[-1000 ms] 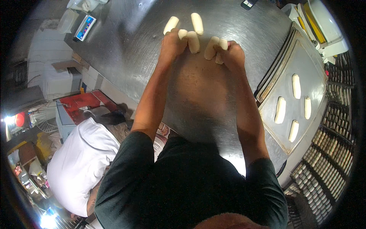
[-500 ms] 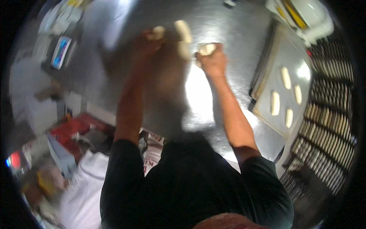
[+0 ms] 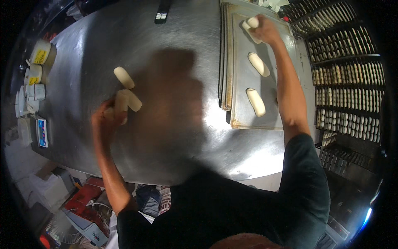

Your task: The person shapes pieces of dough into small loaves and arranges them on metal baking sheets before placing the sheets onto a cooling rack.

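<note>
Over the far end of a metal baking tray (image 3: 239,123), my right hand (image 3: 268,32) is closed on a pale dough roll (image 3: 252,22). Just under it another dough roll (image 3: 250,35) shows, partly covered by my fingers. Two further rolls, a middle one (image 3: 258,64) and a nearer one (image 3: 256,102), lie lengthwise on the tray. At the left of the steel table (image 3: 178,137), my left hand (image 3: 105,117) grips a dough roll (image 3: 121,102), slightly blurred. Touching or close beside it lies a roll (image 3: 134,101), with one more (image 3: 124,77) farther off.
Racks of shaped dough rolls (image 3: 348,74) stand right of the tray. A small scale with a lit display (image 3: 42,133) and round tubs (image 3: 41,56) line the table's left edge. A dark handled tool (image 3: 162,14) lies at the far side.
The view has turned, bringing the tray nearer the middle. My right hand has gone from the table to the tray's far end with dough. My left hand is now beside the rolls on the table.
</note>
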Demonstrator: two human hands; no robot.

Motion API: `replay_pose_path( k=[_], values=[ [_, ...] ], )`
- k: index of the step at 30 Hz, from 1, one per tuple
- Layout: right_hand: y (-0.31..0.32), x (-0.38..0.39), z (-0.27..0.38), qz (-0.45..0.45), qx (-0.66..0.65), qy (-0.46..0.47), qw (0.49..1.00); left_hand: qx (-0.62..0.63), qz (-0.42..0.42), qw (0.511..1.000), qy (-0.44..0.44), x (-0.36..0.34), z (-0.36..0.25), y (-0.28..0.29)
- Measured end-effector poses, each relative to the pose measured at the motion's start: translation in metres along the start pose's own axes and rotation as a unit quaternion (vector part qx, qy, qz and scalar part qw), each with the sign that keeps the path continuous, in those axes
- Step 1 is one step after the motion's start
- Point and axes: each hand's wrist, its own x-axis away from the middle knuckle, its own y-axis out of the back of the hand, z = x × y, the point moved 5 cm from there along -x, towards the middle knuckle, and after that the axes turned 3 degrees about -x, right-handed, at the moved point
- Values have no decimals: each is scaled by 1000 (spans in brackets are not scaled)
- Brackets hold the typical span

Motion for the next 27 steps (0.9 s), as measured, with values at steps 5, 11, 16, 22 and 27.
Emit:
replay_pose_path(
  k=[5, 11, 16, 22, 27],
  values=[
    [3, -16, -32, 54, -104, -23, 993, -129, 105, 986, -4, 2, -37, -92],
    [60, 7, -80, -152, -105, -31, 982, -169, 122, 974, -89, 3, -45, -152],
    [65, 32, -167, -59, -5, -34, 998, -96, 177, 975, -92, -11, -74, -176],
    [58, 154, -59, 168, -542, 170, 806, -154, 266, 905, -293, -2, -223, -247],
    [37, 300, 27, 118, -370, 151, 909, -178, 402, 834, -334, 45, -251, -271]
  ],
)
